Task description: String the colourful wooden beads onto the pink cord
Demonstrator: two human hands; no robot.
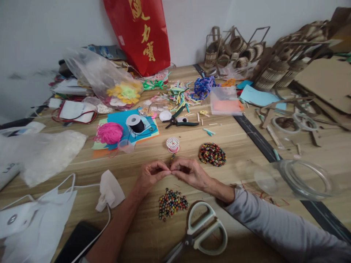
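1. Head view: the left hand (152, 174) and right hand (193, 174) meet over the tabletop (137, 237), thumb and index fingers pinched closed, tips together.
2. A short bead strand (172, 159) runs from those fingertips toward a small round spool (172, 143) with red thread; which hand grips it is too small to tell.
3. Loose beads (173, 204) lie just below the hands, beside white-handled scissors (203, 228).
4. A coiled bead string (212, 154) rests beyond the right hand.
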